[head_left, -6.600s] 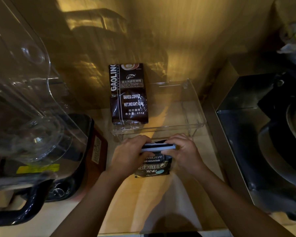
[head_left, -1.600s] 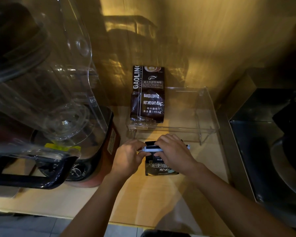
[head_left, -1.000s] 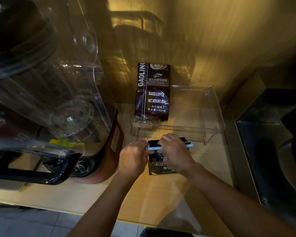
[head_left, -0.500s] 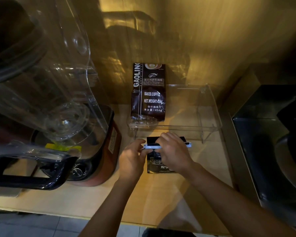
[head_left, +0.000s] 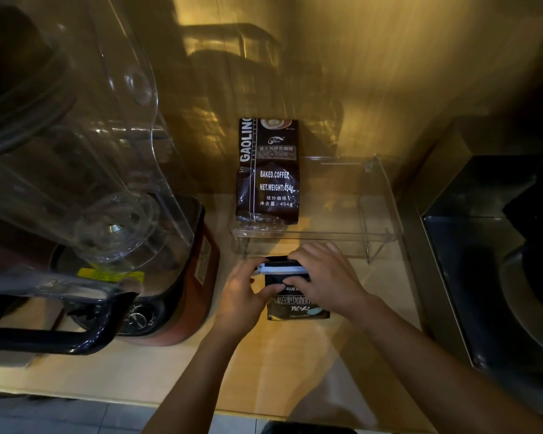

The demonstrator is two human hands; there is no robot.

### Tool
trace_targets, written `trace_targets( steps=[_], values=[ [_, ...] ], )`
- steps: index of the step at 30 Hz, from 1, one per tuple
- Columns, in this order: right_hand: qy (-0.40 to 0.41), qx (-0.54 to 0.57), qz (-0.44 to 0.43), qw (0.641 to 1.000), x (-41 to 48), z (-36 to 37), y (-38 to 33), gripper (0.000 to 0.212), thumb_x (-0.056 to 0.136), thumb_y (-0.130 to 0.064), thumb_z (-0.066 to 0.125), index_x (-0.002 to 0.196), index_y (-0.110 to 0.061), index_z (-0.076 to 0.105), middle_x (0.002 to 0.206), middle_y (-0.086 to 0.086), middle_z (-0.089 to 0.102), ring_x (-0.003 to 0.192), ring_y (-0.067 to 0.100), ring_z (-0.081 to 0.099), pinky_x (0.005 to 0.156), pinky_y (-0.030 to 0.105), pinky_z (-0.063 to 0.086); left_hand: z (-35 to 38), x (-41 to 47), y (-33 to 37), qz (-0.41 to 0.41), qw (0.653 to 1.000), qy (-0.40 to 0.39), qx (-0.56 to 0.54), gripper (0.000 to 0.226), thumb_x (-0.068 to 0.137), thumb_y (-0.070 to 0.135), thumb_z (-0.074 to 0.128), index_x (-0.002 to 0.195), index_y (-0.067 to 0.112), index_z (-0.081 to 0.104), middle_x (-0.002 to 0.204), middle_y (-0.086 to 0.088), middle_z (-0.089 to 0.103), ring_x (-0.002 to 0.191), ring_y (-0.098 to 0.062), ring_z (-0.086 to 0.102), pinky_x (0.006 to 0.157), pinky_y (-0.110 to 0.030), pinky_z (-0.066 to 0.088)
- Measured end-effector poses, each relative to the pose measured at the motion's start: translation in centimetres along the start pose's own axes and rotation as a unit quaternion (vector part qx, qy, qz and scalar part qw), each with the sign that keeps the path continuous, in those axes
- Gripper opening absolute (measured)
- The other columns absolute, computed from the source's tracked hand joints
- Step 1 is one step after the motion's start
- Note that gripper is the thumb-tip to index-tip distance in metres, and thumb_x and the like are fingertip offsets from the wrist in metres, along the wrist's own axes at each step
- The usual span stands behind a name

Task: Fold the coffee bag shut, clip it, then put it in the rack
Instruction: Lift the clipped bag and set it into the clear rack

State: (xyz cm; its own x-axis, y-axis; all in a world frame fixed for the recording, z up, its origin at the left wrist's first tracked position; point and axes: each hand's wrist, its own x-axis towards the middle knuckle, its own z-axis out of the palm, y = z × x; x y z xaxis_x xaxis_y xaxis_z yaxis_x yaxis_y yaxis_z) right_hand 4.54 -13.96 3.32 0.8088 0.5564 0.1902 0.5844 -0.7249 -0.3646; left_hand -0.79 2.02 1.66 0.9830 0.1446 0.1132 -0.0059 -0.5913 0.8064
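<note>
Head view: both hands, left hand (head_left: 240,296) and right hand (head_left: 326,280), pinch a pale blue clip (head_left: 281,270) on the small coffee bag (head_left: 295,303), hiding its fold and label; it stands on the surface before the clear rack (head_left: 383,195).

I'm seeing a glossy dark foil coffee bag (head_left: 295,303) at six o'clock, a smooth pale plastic clip (head_left: 282,270) across it, a clear glossy acrylic rack (head_left: 380,211) at twelve, and matt light wood counter (head_left: 295,371) below.
</note>
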Motion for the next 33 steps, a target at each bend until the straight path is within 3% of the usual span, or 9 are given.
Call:
trace_targets(
  steps=[4,7,10,12,14,18,23,26,33],
  values=[
    [-0.003,0.033,0.031,0.999,-0.4,-0.5,1.1,0.041,0.077,-0.042,0.065,0.107,-0.016,0.055,0.107,0.002,0.061,0.101,0.017,0.049,0.085,0.027,0.023,0.2,0.3,-0.9,-0.068,0.992,-0.045,-0.1,0.052,0.065,0.015,0.08,0.11,0.02,0.054,0.111,-0.001,0.046,0.103,-0.015,0.046,0.085,-0.025,0.044],
    [0.013,0.135,0.104,0.985,-1.4,-1.0,1.8,0.057,0.07,-0.045,0.069,0.117,-0.02,0.048,0.118,0.001,0.055,0.1,0.003,0.034,0.087,0.027,0.025,0.5,0.0,-1.4,-0.146,0.956,-0.112,-0.228,0.064,0.065,0.016,0.08,0.113,0.039,0.044,0.117,0.009,0.049,0.109,-0.007,0.045,0.069,-0.013,0.049],
    [0.0,0.281,0.211,0.936,-3.1,-0.6,2.5,0.085,0.058,-0.047,0.074,0.129,-0.03,0.031,0.128,-0.004,0.04,0.117,0.015,0.034,0.096,0.043,0.038,1.0,-0.2,-2.4,-0.167,0.944,-0.119,-0.258,0.071,0.06,0.024,0.082,0.119,0.035,0.043,0.125,0.0,0.054,0.12,-0.015,0.043,0.076,-0.012,0.046],
    [-0.007,0.37,0.257,0.893,-4.4,0.3,2.7,0.097,0.054,-0.041,0.079,0.131,-0.038,0.021,0.136,-0.004,0.032,0.126,0.021,0.032,0.101,0.052,0.038,1.4,-0.2,-2.7,-0.174,0.942,-0.122,-0.258,0.073,0.058,0.03,0.085,0.119,0.032,0.046,0.127,-0.003,0.055,0.124,-0.022,0.041,0.095,-0.029,0.043],
    [0.0,0.455,0.294,0.841,-5.3,1.3,3.0,0.112,0.048,-0.036,0.084,0.134,-0.042,0.011,0.143,-0.004,0.025,0.129,0.02,0.03,0.103,0.05,0.036,1.7,-0.2,-2.8,-0.185,0.941,-0.131,-0.252,0.074,0.056,0.032,0.083,0.12,0.031,0.046,0.128,-0.003,0.055,0.124,-0.024,0.042,0.098,-0.05,0.041],
    [-0.059,0.557,0.291,0.775,-5.8,3.2,3.8,0.115,0.049,-0.021,0.088,0.135,-0.038,0.013,0.135,-0.002,0.039,0.121,0.019,0.042,0.097,0.041,0.044,2.5,-0.4,-3.2,-0.174,0.942,-0.177,-0.225,0.076,0.061,0.01,0.083,0.123,0.029,0.042,0.122,-0.003,0.057,0.113,-0.02,0.052,0.088,-0.042,0.051],
    [-0.081,0.553,0.266,0.785,-5.5,5.4,4.0,0.094,0.057,0.025,0.07,0.129,-0.012,0.023,0.129,0.016,0.045,0.12,0.03,0.045,0.095,0.041,0.046,4.2,-1.6,-4.2,-0.205,0.94,-0.19,-0.195,0.087,0.062,0.0,0.08,0.125,0.029,0.028,0.113,0.011,0.055,0.1,0.005,0.056,0.065,-0.01,0.05],
    [-0.089,0.471,0.285,0.83,-5.1,5.7,4.2,0.083,0.057,0.009,0.079,0.124,-0.011,0.035,0.125,0.018,0.052,0.115,0.031,0.05,0.097,0.054,0.042,4.9,-1.4,-4.0,-0.209,0.952,-0.159,-0.157,0.08,0.058,0.005,0.083,0.121,0.025,0.038,0.114,0.002,0.06,0.108,-0.015,0.055,0.084,-0.027,0.05],
    [-0.081,0.408,0.29,0.862,-5.4,3.7,4.0,0.083,0.048,-0.007,0.086,0.119,-0.016,0.043,0.115,0.006,0.061,0.108,0.021,0.056,0.094,0.047,0.046,4.5,-2.3,-2.8,-0.168,0.968,-0.137,-0.127,0.08,0.053,0.024,0.088,0.118,0.027,0.042,0.116,0.003,0.061,0.107,-0.013,0.056,0.088,-0.037,0.05]
  ],
)
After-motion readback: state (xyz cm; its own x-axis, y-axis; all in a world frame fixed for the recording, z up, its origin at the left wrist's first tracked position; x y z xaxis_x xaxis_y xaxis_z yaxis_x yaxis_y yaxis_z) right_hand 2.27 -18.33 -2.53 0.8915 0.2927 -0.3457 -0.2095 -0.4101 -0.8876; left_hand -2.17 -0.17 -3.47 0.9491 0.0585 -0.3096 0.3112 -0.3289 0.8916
